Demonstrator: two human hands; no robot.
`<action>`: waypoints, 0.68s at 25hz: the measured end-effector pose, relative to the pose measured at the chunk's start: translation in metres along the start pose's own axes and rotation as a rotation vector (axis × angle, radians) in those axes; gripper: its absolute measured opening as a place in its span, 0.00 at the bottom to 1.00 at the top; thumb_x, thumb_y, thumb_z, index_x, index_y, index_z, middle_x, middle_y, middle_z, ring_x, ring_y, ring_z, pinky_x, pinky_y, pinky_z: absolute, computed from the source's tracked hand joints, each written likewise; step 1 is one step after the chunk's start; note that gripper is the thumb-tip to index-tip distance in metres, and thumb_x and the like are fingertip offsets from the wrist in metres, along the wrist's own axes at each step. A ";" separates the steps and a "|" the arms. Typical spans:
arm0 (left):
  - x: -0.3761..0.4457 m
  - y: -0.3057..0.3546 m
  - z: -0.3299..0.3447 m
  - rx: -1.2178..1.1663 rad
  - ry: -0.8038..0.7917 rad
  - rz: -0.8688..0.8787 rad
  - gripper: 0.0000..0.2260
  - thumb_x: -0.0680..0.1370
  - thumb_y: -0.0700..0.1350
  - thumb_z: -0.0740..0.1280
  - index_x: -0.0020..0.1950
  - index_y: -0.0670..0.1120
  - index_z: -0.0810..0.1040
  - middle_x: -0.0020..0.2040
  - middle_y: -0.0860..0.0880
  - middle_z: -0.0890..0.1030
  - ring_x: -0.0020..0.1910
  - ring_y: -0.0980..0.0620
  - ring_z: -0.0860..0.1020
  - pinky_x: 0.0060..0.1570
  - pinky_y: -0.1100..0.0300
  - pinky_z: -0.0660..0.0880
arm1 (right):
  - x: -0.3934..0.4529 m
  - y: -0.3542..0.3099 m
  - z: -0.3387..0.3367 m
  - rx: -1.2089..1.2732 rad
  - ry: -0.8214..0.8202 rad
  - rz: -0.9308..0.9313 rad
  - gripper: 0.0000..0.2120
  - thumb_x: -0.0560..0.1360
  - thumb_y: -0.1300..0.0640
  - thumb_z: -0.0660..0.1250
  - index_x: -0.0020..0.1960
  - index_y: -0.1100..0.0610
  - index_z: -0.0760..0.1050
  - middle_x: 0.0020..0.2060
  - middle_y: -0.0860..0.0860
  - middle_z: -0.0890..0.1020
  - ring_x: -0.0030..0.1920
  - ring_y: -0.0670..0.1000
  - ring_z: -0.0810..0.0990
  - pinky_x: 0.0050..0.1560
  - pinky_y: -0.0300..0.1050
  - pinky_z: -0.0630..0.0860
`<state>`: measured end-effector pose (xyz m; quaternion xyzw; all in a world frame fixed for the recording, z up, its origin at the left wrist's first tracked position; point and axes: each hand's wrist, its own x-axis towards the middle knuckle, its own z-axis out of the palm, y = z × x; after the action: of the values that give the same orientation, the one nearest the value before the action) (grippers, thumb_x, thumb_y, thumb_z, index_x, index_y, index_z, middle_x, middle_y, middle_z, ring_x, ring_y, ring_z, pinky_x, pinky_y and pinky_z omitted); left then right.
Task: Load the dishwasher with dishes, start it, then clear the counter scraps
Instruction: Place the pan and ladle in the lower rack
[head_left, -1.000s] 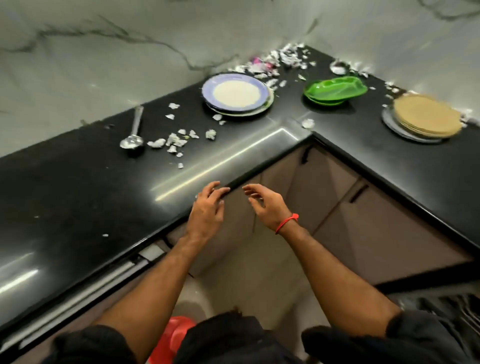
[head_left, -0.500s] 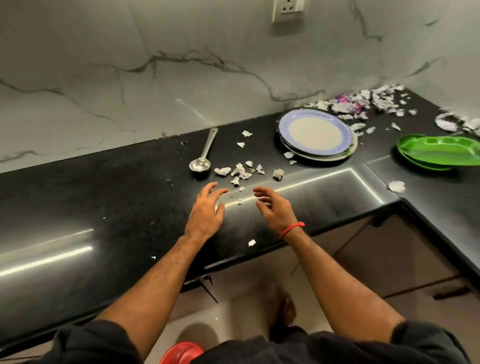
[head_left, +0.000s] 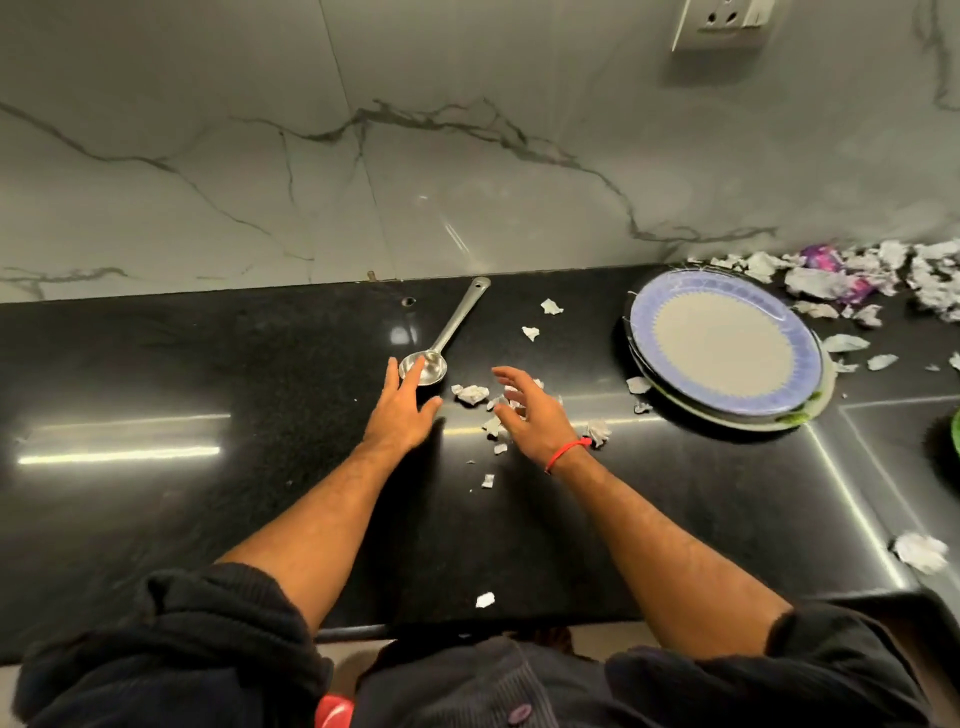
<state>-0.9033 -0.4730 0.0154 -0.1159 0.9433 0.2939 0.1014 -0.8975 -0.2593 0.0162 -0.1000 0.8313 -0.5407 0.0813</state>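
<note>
A steel ladle (head_left: 440, 340) lies on the black counter (head_left: 208, 519), bowl toward me, handle toward the wall. My left hand (head_left: 402, 410) is open, its fingertips at the ladle's bowl. My right hand (head_left: 524, 413), with a red thread at the wrist, is open and hovers over a cluster of white paper scraps (head_left: 472, 393). A blue-rimmed plate (head_left: 727, 348) rests on a stack of plates to the right. A larger pile of white and purple scraps (head_left: 852, 280) lies behind it by the wall.
The marble backsplash has a socket (head_left: 727, 21) at top right. Single scraps lie near the counter's front edge (head_left: 484, 599) and at the inner corner (head_left: 919, 553). A green plate's edge (head_left: 955, 431) shows at the far right. Something red (head_left: 335, 712) sits on the floor below.
My view has swung left and closer to the counter. Both hands moved forward over it: the left reached the ladle's bowl, the right came above the scraps.
</note>
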 end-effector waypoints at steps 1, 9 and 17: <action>0.006 0.003 0.003 0.049 -0.003 -0.022 0.29 0.81 0.54 0.66 0.80 0.55 0.60 0.83 0.48 0.45 0.78 0.38 0.60 0.74 0.44 0.64 | 0.005 0.003 -0.001 0.000 -0.005 0.004 0.21 0.79 0.62 0.65 0.70 0.50 0.69 0.66 0.50 0.76 0.66 0.51 0.74 0.67 0.47 0.72; 0.009 0.000 0.017 0.091 0.193 0.059 0.08 0.82 0.48 0.65 0.60 0.51 0.75 0.63 0.45 0.71 0.59 0.40 0.75 0.56 0.42 0.75 | -0.006 0.007 0.011 0.012 0.098 -0.021 0.19 0.78 0.63 0.64 0.67 0.52 0.73 0.63 0.49 0.79 0.65 0.48 0.76 0.68 0.49 0.72; -0.064 0.003 0.018 -0.530 0.215 0.484 0.07 0.80 0.39 0.68 0.58 0.44 0.78 0.62 0.51 0.78 0.59 0.56 0.77 0.61 0.63 0.72 | -0.088 -0.006 -0.002 0.118 0.537 0.002 0.19 0.79 0.61 0.66 0.69 0.54 0.72 0.64 0.50 0.78 0.65 0.45 0.76 0.68 0.40 0.70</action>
<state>-0.8413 -0.4498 0.0186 0.0580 0.8399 0.5295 -0.1044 -0.8125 -0.2377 0.0243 0.0526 0.7904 -0.5951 -0.1358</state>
